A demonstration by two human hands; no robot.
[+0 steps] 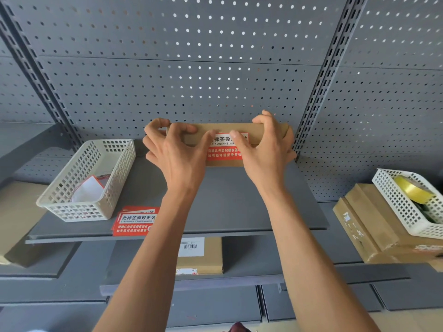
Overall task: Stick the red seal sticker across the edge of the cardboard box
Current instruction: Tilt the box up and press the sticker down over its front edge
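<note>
A flat cardboard box (225, 129) stands at the back of the grey shelf (239, 200), against the pegboard. A red seal sticker (224, 150) with white lettering wraps over its front edge, half white strip on top, red below. My left hand (175, 149) grips the box's left end, fingers curled over the top, thumb pressing on the sticker's left side. My right hand (266, 144) holds the right end the same way, its thumb on the sticker's right part. Both hands hide the box's ends.
A white mesh basket (88, 180) with paper scraps stands left on the shelf. A stack of red seal stickers (135, 221) lies at the shelf's front edge. Right: cardboard boxes (369, 224) under a basket (412, 202) with yellow tape (413, 190). A labelled parcel (201, 256) lies below.
</note>
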